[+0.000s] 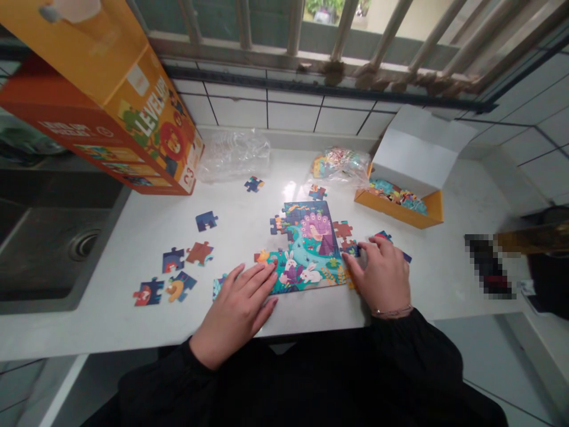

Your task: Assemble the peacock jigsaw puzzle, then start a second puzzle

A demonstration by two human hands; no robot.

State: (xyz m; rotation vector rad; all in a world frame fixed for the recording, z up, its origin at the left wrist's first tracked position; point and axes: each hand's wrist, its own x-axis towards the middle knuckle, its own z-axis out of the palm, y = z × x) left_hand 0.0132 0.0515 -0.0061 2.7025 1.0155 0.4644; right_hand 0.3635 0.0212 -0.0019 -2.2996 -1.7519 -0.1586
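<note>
A partly joined jigsaw puzzle (pixel 306 252) lies on the counter, showing a purple peacock and white rabbits. My left hand (pixel 240 308) rests flat over its lower left part, fingers stretched out and covering some pieces. At the puzzle's right edge, my right hand (pixel 384 276) has thumb and forefinger on either side of a dark blue puzzle piece (pixel 349 248). A brown puzzle piece (pixel 342 229) lies just above that one. More pieces are partly hidden under and behind my right hand. Beneath my left fingers, a teal piece (pixel 217 286) sticks out.
Several loose pieces (pixel 200 253) lie to the left. A tall orange puzzle box (pixel 146 118) stands by the sink (pixel 57 299). Behind the puzzle are a clear plastic wrapper (pixel 235 155), a bag of pieces (pixel 340 163) and an opened yellow box (pixel 400 209) containing pieces.
</note>
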